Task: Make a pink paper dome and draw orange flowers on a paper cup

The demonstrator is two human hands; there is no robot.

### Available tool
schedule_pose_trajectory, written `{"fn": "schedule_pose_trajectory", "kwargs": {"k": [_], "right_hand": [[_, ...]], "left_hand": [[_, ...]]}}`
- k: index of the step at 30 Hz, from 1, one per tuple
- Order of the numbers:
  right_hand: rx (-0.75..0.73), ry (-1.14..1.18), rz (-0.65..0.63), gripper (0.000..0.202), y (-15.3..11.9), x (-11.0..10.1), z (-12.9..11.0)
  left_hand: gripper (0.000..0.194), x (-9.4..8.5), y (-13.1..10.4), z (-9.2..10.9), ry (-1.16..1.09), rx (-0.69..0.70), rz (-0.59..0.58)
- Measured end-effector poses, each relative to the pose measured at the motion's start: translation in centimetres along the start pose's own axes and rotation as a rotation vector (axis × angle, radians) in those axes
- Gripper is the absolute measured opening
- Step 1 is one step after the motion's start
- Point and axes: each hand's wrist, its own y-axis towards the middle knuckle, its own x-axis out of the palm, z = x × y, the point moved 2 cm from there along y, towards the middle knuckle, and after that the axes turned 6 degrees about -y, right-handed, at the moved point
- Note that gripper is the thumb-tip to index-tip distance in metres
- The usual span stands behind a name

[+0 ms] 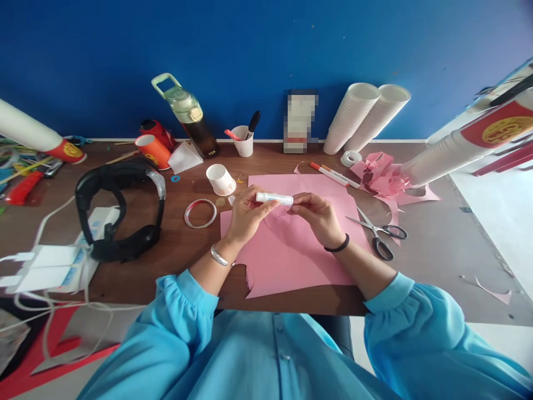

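Note:
A white glue stick (275, 198) lies level between my hands, above the pink paper. My left hand (250, 214) is closed around its left part, with the thumb along the near side. At the other end, the fingertips of my right hand (314, 214) are pinched together against the stick. Beneath both hands spreads a large sheet of pink paper (308, 250) with an uneven cut edge at its lower left. Scissors (377, 229) with black handles rest partly open at the paper's right edge.
Left of the paper are a paper cup (220, 180), a tape roll (200, 213) and a black headset (102, 244). Behind stand a bottle (189, 119), a cup of pens (244, 145) and stacked white cups (350, 119). Markers (328, 173) and pink scraps (378, 169) lie right.

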Motion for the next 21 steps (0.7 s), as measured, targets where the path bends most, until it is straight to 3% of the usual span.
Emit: {"fn": "schedule_pose_trajectory", "kwargs": {"k": [5, 13, 18, 21], "right_hand": [[0.114, 0.075, -0.186, 0.038, -0.3, 0.3, 0.4], [-0.055, -0.037, 0.047, 0.032, -0.1, 0.3, -0.1], [0.05, -0.012, -0.098, 0.04, 0.0, 0.6, -0.1], [0.038, -0.075, -0.049, 0.041, 0.5, -0.4, -0.9]], "left_hand": [[0.027, 0.1, 0.0, -0.1, 0.003, 0.088, -0.085], [0.026, 0.4, -0.1, -0.3, -0.005, 0.136, -0.052], [0.025, 0.2, 0.0, -0.7, -0.004, 0.116, -0.087], [0.037, 0.1, 0.1, -1.3, 0.005, 0.09, -0.172]]}}
